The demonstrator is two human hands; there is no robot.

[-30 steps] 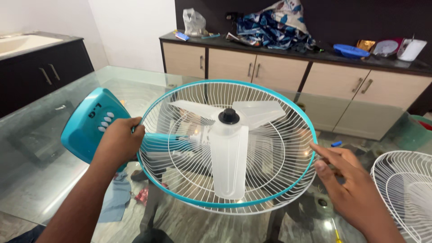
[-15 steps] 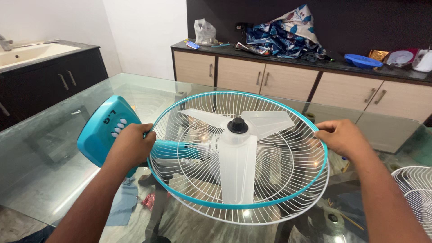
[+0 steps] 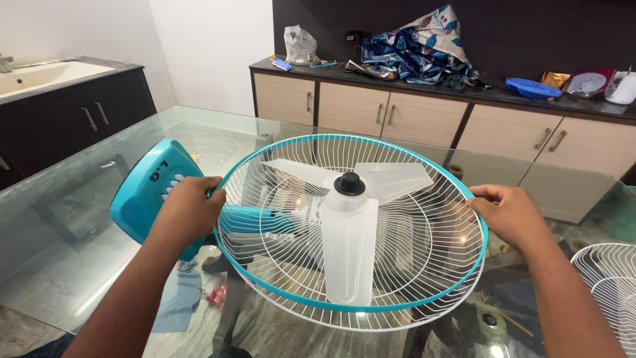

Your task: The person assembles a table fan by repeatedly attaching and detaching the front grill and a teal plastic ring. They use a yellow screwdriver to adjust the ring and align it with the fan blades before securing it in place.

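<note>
The fan (image 3: 331, 225) lies on its back near the middle of the glass surface (image 3: 79, 219), its wire guard (image 3: 424, 265) facing up. The left hand (image 3: 189, 212) and right hand (image 3: 510, 212) have their fingers clamped on opposite sides of the teal rim (image 3: 358, 307). Even pressure from both sides would probably keep the ring level and clear of the blades (image 3: 348, 245).

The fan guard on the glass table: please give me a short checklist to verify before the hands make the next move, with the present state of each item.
1. Left hand grips the teal rim ring at its left edge: ok.
2. Right hand grips the ring at its right edge: ok.
3. Ring seated evenly on the rear wire guard: not ok, the wire edge shows below it in front.
4. Black cap sits on the blade hub: ok; tightness, cannot tell.
5. Other wire guard lies apart, at the right: ok.
</note>
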